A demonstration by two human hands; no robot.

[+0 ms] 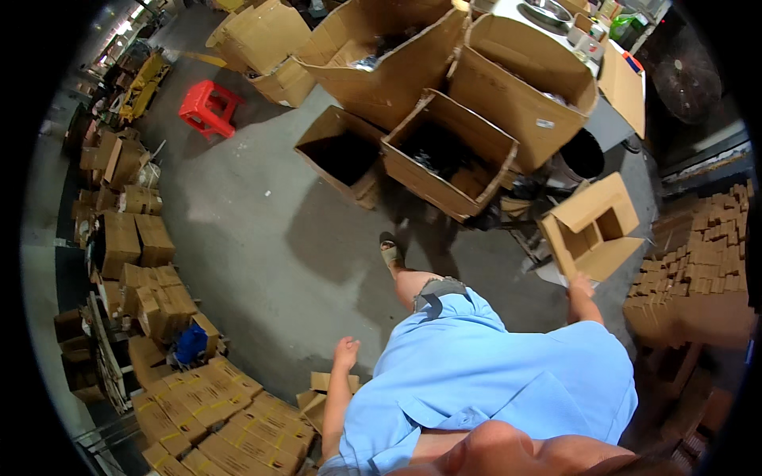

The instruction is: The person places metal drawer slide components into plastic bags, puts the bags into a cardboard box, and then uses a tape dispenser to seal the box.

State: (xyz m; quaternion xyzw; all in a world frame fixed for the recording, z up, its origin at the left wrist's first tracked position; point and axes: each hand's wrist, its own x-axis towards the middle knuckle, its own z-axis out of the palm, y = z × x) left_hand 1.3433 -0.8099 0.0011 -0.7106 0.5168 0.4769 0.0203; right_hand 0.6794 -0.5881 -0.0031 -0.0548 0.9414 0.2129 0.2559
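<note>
At the right, my right hand (pixel 582 283) grips the lower edge of an open cardboard box (pixel 589 210). The box is tilted, its flaps stand out, and the inside shows. The fingertips are partly hidden behind its edge. My left hand (pixel 346 350) hangs low at my left side, fingers curled in, with nothing visible in it. Just below that hand stands a small open carton (pixel 313 403), partly covered by my forearm.
Large open cartons (pixel 381 71) stand ahead, with smaller ones (pixel 341 151) before them. A red stool (pixel 209 109) is on the grey floor at far left. Stacked cartons (pixel 230 420) line the left side; flat cardboard (pixel 690 270) is piled at right. A dark bucket (pixel 579 159) stands near the table.
</note>
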